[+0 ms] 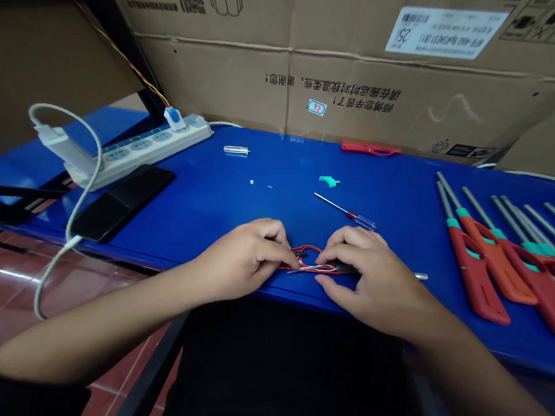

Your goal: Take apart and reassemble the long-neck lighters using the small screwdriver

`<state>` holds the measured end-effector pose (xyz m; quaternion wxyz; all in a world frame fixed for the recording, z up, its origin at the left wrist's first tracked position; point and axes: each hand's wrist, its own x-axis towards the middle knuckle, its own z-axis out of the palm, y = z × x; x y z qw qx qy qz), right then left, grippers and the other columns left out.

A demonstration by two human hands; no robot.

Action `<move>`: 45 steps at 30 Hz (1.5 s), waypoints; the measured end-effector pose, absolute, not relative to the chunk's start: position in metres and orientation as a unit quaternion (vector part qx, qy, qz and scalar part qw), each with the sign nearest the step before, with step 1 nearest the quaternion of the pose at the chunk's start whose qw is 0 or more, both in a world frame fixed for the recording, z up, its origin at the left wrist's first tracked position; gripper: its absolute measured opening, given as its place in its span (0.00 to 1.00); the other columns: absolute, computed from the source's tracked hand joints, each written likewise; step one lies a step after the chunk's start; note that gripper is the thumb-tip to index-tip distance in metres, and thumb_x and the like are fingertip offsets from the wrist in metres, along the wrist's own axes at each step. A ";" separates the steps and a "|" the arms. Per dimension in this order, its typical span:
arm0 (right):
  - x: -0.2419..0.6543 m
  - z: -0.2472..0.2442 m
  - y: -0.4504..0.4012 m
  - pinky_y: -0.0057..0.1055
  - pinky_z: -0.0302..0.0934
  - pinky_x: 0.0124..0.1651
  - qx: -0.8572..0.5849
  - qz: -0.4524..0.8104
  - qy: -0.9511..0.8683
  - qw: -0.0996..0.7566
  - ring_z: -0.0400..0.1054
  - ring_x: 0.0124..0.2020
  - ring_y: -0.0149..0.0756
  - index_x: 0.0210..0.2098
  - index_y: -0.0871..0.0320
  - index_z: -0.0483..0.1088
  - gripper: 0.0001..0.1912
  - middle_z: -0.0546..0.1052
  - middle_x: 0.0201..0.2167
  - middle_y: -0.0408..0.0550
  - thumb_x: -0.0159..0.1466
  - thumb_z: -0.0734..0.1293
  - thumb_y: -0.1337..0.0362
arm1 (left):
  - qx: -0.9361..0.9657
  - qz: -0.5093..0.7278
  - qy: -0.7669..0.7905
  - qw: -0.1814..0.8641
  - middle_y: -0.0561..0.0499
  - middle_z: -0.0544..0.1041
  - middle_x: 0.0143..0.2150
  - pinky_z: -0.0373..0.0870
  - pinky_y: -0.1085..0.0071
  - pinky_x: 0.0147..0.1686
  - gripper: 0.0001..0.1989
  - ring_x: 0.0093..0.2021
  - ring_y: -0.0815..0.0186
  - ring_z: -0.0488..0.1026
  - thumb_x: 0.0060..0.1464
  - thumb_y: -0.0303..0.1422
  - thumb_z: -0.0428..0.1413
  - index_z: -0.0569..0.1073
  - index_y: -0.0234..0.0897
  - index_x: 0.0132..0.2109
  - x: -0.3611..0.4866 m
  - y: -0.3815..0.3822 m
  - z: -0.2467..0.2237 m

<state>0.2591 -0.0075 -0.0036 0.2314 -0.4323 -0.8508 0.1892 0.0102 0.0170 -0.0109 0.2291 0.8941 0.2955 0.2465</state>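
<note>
A red plastic lighter frame (305,248) with a thin pale wire (311,269) across it, at about 6 o'clock on the blue table (277,208), close to the near edge. Left hand (246,258) coming in from 9 o'clock, thumb and fingertips (277,236) pinched closed on the frame's end, no gap showing. Right hand (374,279) coming in from 3 o'clock, fingers curled over a dark part of the piece, thumb below, apparently closed on it; exact contact hidden behind the fingers. A thin metal tube (420,276) poking out past the right hand. Step in hand, by appearance: close finger work on wire and frame, both hands bearing on one piece; next move apparently calling for the same small, careful finger control. From the frame outward: a small screwdriver (347,210) at 1 o'clock, a teal plastic clip (329,181) at 12, tiny metal bits (260,183) and a clear tube (236,150) at 11, a red plastic strip (370,149) at the far edge at 1. At 3 o'clock, a row of red lighters (475,270) with teal trim; at 10, a power strip (138,152) with a white cable (79,165); at 9, a black phone (122,204); behind everything, cardboard boxes (292,83).
</note>
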 end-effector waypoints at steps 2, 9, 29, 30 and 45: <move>0.259 -0.006 -0.009 0.40 0.56 0.51 -0.423 0.163 -0.860 0.235 0.67 0.42 0.35 0.37 0.52 0.76 0.04 0.74 0.38 0.43 0.64 0.68 0.66 | 0.896 0.248 0.293 0.224 0.50 0.74 0.40 0.71 0.71 0.40 0.17 0.40 0.68 0.73 0.63 0.23 0.51 0.81 0.43 0.46 0.010 0.016 -0.011; 0.261 -0.016 -0.021 0.38 0.57 0.43 -0.395 0.039 -0.882 0.254 0.65 0.37 0.36 0.38 0.55 0.78 0.07 0.75 0.34 0.46 0.68 0.66 0.66 | 0.906 0.239 0.286 0.199 0.48 0.75 0.39 0.71 0.70 0.41 0.16 0.41 0.67 0.72 0.65 0.25 0.49 0.81 0.40 0.45 0.011 0.014 -0.009; 0.257 -0.014 -0.028 0.38 0.58 0.44 -0.415 0.028 -0.880 0.231 0.64 0.38 0.37 0.39 0.57 0.74 0.05 0.74 0.34 0.46 0.67 0.65 0.69 | 0.950 0.129 0.260 0.114 0.45 0.74 0.44 0.70 0.64 0.44 0.16 0.43 0.62 0.70 0.66 0.27 0.48 0.77 0.38 0.54 0.004 0.010 0.001; 0.257 -0.014 -0.028 0.38 0.58 0.44 -0.415 0.032 -0.878 0.238 0.64 0.38 0.37 0.39 0.57 0.74 0.05 0.73 0.34 0.46 0.67 0.65 0.69 | 0.951 0.125 0.259 0.112 0.45 0.73 0.45 0.70 0.64 0.45 0.16 0.44 0.62 0.70 0.66 0.27 0.48 0.76 0.37 0.55 0.004 0.008 0.001; 0.250 -0.005 -0.027 0.40 0.56 0.45 -0.412 -0.001 -0.895 0.172 0.64 0.37 0.39 0.38 0.57 0.76 0.08 0.72 0.33 0.47 0.67 0.63 0.67 | 0.937 0.196 0.249 0.147 0.47 0.77 0.45 0.69 0.64 0.48 0.11 0.47 0.62 0.71 0.65 0.30 0.53 0.77 0.39 0.52 0.002 0.012 -0.006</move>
